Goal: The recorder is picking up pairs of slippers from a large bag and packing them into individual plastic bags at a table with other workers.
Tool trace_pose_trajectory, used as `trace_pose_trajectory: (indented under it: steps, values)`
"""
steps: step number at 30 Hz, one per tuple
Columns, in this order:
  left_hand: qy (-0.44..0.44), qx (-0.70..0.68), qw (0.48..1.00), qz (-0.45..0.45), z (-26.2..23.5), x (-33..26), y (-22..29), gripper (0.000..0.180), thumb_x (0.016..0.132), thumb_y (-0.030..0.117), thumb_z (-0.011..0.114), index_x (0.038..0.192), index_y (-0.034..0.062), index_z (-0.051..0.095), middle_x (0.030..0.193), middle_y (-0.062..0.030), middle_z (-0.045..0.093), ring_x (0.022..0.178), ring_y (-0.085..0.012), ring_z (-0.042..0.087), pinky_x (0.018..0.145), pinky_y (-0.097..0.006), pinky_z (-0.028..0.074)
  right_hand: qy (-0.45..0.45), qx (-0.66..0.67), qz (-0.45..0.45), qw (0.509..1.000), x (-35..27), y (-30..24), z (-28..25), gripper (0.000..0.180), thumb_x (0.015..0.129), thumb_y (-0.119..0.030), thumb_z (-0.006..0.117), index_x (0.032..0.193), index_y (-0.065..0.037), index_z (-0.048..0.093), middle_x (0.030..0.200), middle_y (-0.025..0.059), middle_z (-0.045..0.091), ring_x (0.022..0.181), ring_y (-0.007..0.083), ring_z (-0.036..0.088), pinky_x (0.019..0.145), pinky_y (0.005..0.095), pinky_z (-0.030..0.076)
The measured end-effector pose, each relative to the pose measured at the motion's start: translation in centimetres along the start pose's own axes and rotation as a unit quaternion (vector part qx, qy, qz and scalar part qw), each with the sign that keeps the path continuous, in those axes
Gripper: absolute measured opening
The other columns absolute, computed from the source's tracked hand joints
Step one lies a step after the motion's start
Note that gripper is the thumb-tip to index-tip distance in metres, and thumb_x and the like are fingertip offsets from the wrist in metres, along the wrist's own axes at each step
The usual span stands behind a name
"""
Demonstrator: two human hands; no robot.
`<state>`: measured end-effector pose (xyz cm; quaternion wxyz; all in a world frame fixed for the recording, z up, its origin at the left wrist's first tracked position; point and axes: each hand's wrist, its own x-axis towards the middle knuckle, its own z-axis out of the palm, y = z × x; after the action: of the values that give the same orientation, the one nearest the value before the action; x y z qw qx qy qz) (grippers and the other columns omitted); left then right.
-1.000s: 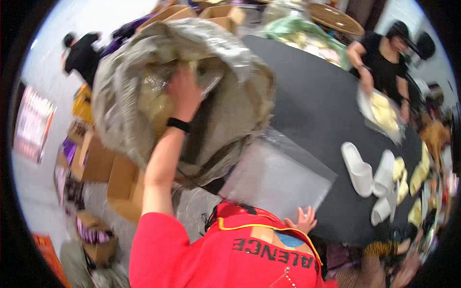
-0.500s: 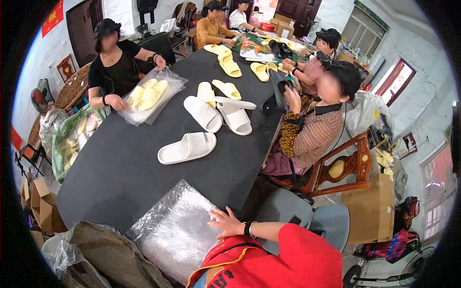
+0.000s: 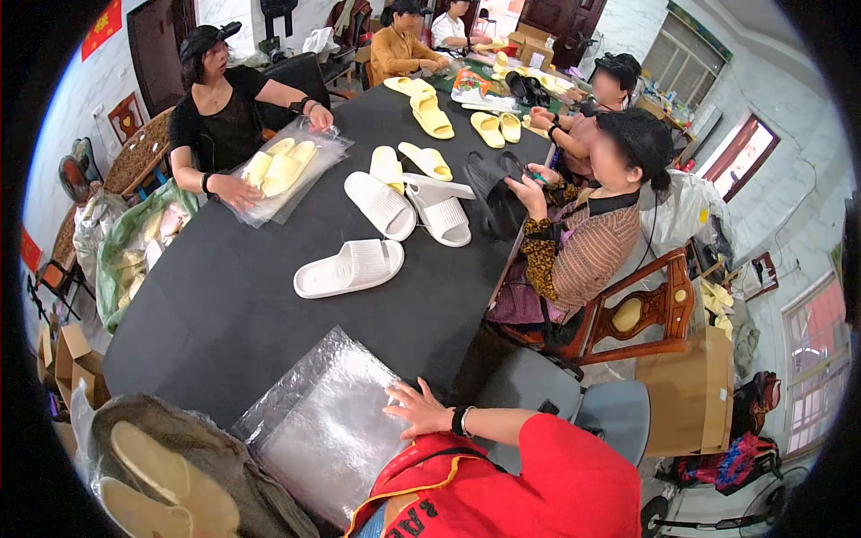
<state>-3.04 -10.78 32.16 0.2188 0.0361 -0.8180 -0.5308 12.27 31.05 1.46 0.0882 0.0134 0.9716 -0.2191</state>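
Note:
My right hand point(image 3: 420, 410), below a red sleeve and a black wristband, lies with spread fingers on the right edge of a stack of clear plastic bags point(image 3: 314, 417). The stack lies at the near edge of the dark table. At lower left, a pair of beige-yellow slippers point(image 3: 170, 480) shows against a grey-brown cloth-like bundle point(image 3: 202, 430). Whether clear plastic covers them I cannot tell. My left hand is out of view. Beyond the stack lie a white slide slipper point(image 3: 352, 269) and a white pair point(image 3: 439, 215).
Across the table at left, a person in black point(image 3: 224, 117) handles yellow slippers point(image 3: 280, 168) on clear bags. A person at right point(image 3: 583, 233) holds black slippers point(image 3: 489, 188). More people sit at the far end. A grey chair point(image 3: 525, 394) stands right of my arm.
The beige-yellow slippers have come into view at lower left. My right hand stays on the bags. The person at right has lowered the black slippers toward the table.

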Motion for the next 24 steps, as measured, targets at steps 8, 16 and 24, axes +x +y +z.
trace_pose_trajectory:
  steps: [8,16,24]
  values:
    - [-0.039,-0.235,0.935,-0.264,5.9,-3.2,-2.9,0.058,0.075,0.042,0.054,0.114,-0.0008,0.048,0.113,-0.0179,0.049,0.101,-0.0329,0.05,0.08,-0.045,0.044,0.015,0.001,-0.006,1.0,-0.5,0.5,0.6,0.073,0.061,-0.046,0.07,0.124,-0.018,0.045,0.139,0.0146,0.023,0.131,0.0331,0.014,0.096,0.0657,0.012]
    - [-0.12,-0.434,0.786,-0.424,16.3,-8.6,-9.1,0.041,0.087,0.033,0.043,0.112,0.0002,0.048,0.106,-0.0122,0.056,0.099,-0.0231,0.054,0.082,-0.037,0.047,-0.013,-0.026,-0.027,0.999,0.0,0.3,1.3,0.067,0.063,-0.045,0.067,0.122,-0.019,0.048,0.138,0.0132,0.026,0.13,0.0318,0.017,0.092,0.0667,0.016]
    - [-0.611,-0.086,0.7,-0.359,17.6,-15.6,-16.1,0.024,0.084,0.022,0.052,0.098,0.0048,0.058,0.078,-0.0018,0.06,0.072,-0.0099,0.056,0.065,-0.024,0.043,0.006,-0.044,0.009,0.999,0.9,1.5,-0.6,0.044,0.067,-0.03,0.063,0.109,-0.017,0.057,0.126,0.0135,0.039,0.125,0.0286,0.027,0.094,0.0629,0.019]
